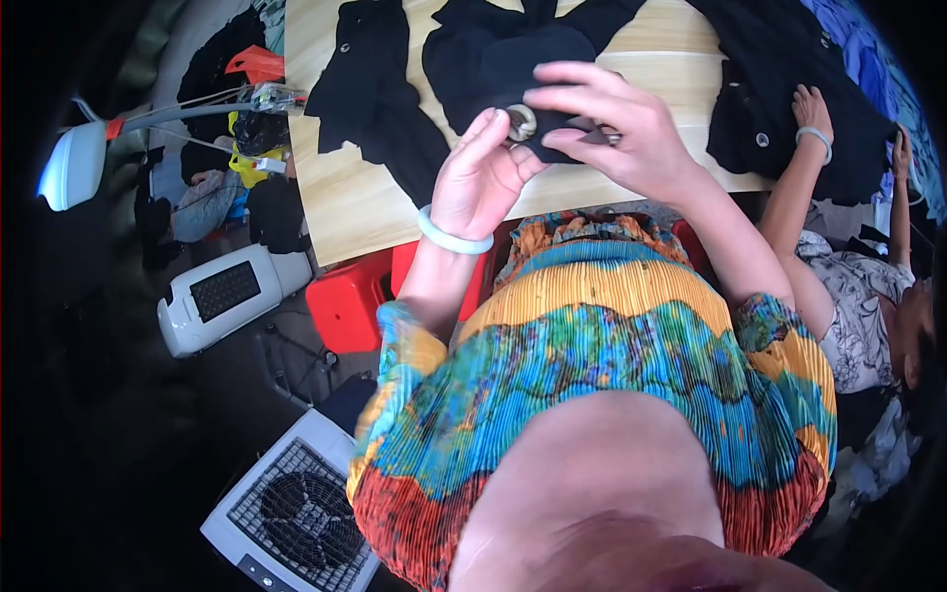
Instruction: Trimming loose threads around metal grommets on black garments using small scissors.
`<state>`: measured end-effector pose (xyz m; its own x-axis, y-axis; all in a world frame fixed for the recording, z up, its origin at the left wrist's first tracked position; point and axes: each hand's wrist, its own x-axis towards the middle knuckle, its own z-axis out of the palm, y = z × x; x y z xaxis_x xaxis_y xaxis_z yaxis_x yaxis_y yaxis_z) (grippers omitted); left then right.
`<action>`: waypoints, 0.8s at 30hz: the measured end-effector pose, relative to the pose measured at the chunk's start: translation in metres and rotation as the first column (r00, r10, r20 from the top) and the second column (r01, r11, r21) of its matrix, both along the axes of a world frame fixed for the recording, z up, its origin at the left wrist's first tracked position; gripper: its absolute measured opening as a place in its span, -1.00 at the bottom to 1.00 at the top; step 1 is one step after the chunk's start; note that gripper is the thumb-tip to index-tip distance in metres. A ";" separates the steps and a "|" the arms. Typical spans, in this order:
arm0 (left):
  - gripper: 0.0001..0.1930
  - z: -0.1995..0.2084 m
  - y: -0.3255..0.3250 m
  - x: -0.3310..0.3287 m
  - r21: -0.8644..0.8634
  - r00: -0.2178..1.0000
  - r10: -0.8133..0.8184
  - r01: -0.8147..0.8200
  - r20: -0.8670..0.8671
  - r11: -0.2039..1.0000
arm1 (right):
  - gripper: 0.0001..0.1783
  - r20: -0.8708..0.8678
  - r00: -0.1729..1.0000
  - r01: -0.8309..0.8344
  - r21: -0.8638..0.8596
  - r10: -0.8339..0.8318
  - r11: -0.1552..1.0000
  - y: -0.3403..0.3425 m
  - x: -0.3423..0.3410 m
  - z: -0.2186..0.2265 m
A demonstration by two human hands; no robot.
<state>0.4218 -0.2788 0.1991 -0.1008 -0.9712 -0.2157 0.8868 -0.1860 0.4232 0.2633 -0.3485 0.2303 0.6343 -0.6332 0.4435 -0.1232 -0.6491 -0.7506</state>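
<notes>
My left hand [483, 173], with a pale bangle at its wrist, holds a shiny round button-like piece [521, 123] between thumb and fingers. Facing it from the right is my right hand [617, 123], its fingers curved and spread above the thumb. A small dark object with a metallic glint [606, 135] shows between that thumb and palm; its kind is unclear. Both hands are over the near edge of a black garment [513, 64] spread on the table. To its left lies another black garment piece [370, 99] with a round button [344, 47] on it.
On the wooden-patterned table [345, 197], a black garment [779, 74] with buttons lies at right, under a co-worker's hand [813, 113]. A lamp [74, 166] reaches in at left. Red stools [345, 301], a white machine [232, 291] and a fan unit [306, 503] stand below.
</notes>
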 end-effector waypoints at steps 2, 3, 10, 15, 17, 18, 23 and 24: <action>-0.85 -0.006 -0.011 -0.003 0.026 0.996 -0.081 0.082 -0.028 0.996 | -0.73 0.081 0.996 0.024 -0.020 -0.023 1.000 -0.008 0.001 -0.020; -0.85 -0.008 -0.014 -0.003 0.068 0.995 -0.096 0.098 -0.029 0.993 | -0.79 0.124 0.988 0.083 0.066 -0.091 0.994 -0.006 0.002 -0.022; -0.84 -0.009 -0.030 -0.002 0.070 0.994 -0.079 0.074 0.080 0.995 | -0.85 -0.064 0.983 0.166 -0.107 -0.173 0.980 -0.015 -0.007 -0.019; -0.92 -0.021 -0.039 0.001 0.024 0.941 0.046 -0.057 0.335 0.998 | -0.90 -0.126 0.979 0.166 0.051 -0.159 0.985 -0.019 0.000 -0.019; -0.84 -0.027 -0.046 0.002 -0.027 0.871 0.128 -0.131 0.474 0.991 | -0.86 -0.313 0.939 0.225 0.244 -0.144 0.943 -0.022 0.002 -0.011; -0.75 -0.027 -0.050 0.001 -0.060 0.811 0.149 -0.140 0.566 0.988 | -0.86 -0.322 0.934 0.240 0.248 -0.153 0.939 -0.025 0.002 -0.013; -0.79 -0.032 -0.064 0.003 -0.169 0.659 0.085 0.066 0.747 0.983 | -0.83 -0.308 0.946 0.275 0.595 -0.102 0.755 -0.048 0.002 -0.015; -0.82 -0.031 -0.069 0.002 -0.158 0.664 0.052 0.101 0.746 0.982 | -0.82 -0.316 0.941 0.300 0.617 -0.120 0.728 -0.052 0.002 -0.013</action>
<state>0.4239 -0.3482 0.1678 -0.0049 -0.9981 -0.0609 0.2564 -0.0601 0.9647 0.2654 -0.4007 0.2176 0.4764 -0.8364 -0.2711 -0.4275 0.0491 -0.9027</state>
